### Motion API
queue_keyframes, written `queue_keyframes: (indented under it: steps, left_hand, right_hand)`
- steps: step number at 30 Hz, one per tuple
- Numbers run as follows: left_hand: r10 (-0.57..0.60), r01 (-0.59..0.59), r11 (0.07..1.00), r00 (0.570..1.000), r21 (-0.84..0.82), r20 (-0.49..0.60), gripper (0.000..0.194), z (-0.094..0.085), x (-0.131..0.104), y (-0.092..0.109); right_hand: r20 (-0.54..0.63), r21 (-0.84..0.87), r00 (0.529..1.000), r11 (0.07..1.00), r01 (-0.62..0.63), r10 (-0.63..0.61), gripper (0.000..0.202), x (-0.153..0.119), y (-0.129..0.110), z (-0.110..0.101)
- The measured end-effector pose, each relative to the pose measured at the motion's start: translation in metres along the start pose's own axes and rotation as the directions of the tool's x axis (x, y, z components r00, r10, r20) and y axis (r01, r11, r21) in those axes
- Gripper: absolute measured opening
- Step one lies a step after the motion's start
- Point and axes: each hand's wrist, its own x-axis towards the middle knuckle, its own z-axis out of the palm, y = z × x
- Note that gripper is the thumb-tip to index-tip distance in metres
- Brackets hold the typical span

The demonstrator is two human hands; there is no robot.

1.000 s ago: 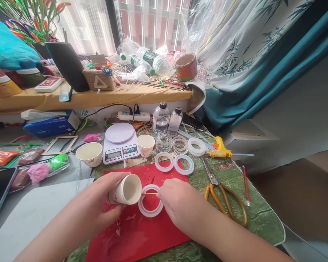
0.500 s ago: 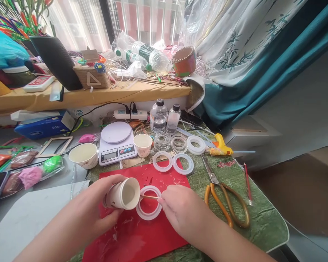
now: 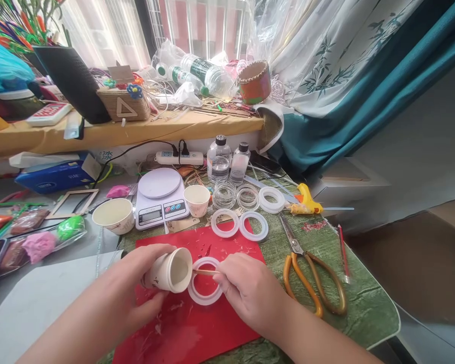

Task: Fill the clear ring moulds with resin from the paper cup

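My left hand [image 3: 142, 283] is wrapped round a paper cup [image 3: 180, 270], tilted on its side with its mouth toward the right. Between the thumb and fingers of my right hand [image 3: 246, 290] is a thin wooden stick [image 3: 207, 272], its tip close to the cup's rim. Under the stick, a translucent white ring mold [image 3: 207, 302] lies on a red sheet [image 3: 212, 328]. Whether anything flows from the cup I cannot make out. Two more ring molds, a left one [image 3: 225, 233] and a right one [image 3: 254, 236], rest at the sheet's far edge.
Behind stand a kitchen scale [image 3: 160, 184], a small paper cup [image 3: 196, 200], a wider paper bowl [image 3: 114, 217] and two capped bottles [image 3: 220, 156]. Large scissors [image 3: 298, 247], a yellow glue gun [image 3: 306, 199] and a red pencil [image 3: 342, 250] lie to the right.
My right hand has shifted slightly left, bringing the stick closer to the cup. The cup stays tilted in my left hand. The whole view has moved a little.
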Motion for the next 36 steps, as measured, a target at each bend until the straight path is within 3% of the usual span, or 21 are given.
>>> queue_keyframes:
  steps: [12, 24, 36]
  left_hand:
    - [0.065, -0.065, 0.998, 0.998, 0.022, -0.008, 0.05, -0.009, 0.005, 0.012]
    - [0.002, -0.002, 0.999, 1.0, 0.034, -0.008, 0.056, -0.003, -0.003, 0.0]
    - [0.054, -0.053, 0.997, 0.998, 0.054, -0.024, 0.061, -0.002, -0.004, -0.002]
  right_hand:
    - [-0.069, -0.058, 0.996, 0.997, 0.046, -0.05, 0.039, -0.002, 0.001, 0.006]
    - [-0.07, -0.044, 0.997, 0.999, 0.022, -0.025, 0.042, -0.003, 0.005, 0.007]
    - [-0.09, -0.033, 0.996, 0.999, 0.025, -0.028, 0.042, -0.003, 0.004, 0.006]
